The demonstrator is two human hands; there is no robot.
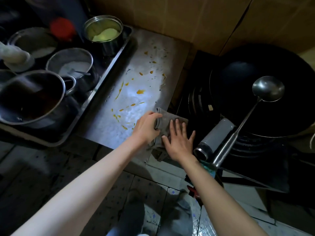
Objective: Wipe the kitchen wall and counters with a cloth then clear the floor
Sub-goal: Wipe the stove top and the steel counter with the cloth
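Right now both hands are on the grey cloth (167, 124), which lies at the near right corner of the steel worktop (136, 68), hard against the edge beside the stove. The left hand (147, 127) has its grip curled round the cloth's left fold, fingers tucked over the rolled edge. The right hand (179, 142) lies flat on top, fingers spread and straight, pressing the fabric down.

What matters for the coming stroke is where the mess lies. The orange spills (140, 91) sit up and to the left of the cloth, strung in a loose band running from just beside the left hand away toward the back wall (170, 14). The cloth's long side runs roughly front to back, so I'd judge a push away and leftward would carry it across most of them. The left hand is the nearer one to the closest drips; the right sits on the stove side.

A tray (117, 58) of pots borders the spills on the left, while a wok (265, 89) with a ladle (267, 88) sits to the right.
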